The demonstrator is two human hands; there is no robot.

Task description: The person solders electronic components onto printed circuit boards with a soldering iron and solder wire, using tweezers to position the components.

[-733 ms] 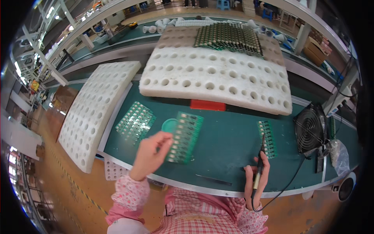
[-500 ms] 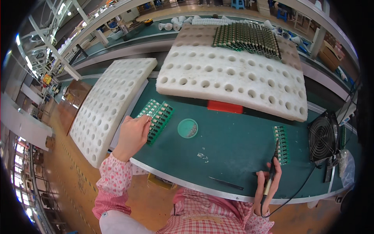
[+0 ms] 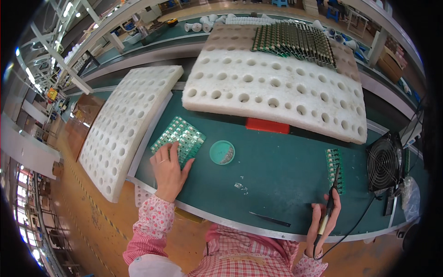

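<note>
My left hand [image 3: 169, 171] rests its fingertips on the near edge of green circuit boards [image 3: 184, 134] lying side by side at the left of the bench. Its thumb stands apart from the fingers, and I see nothing held in it. In my right hand [image 3: 336, 207] is a soldering iron [image 3: 329, 208], its tip pointing away over a narrow green circuit board [image 3: 333, 159] on the right. Whether the tip touches that board I cannot tell. Between the hands sits a round green dish [image 3: 217, 152] with small grey bits in it.
White foam blocks with holes stand at the left [image 3: 131, 120] and back [image 3: 277, 83]; a stack of circuit boards [image 3: 295, 44] lies on the back one. A red block [image 3: 267, 125] sits beneath it. A black fan [image 3: 383, 161] is at right. Dark tweezers [image 3: 270, 219] lie near the front edge.
My left hand has moved right and nearer to me, its fingers opening from a pinch over the boards. The left boards now lie flatter. My right hand and the soldering iron have shifted slightly right.
</note>
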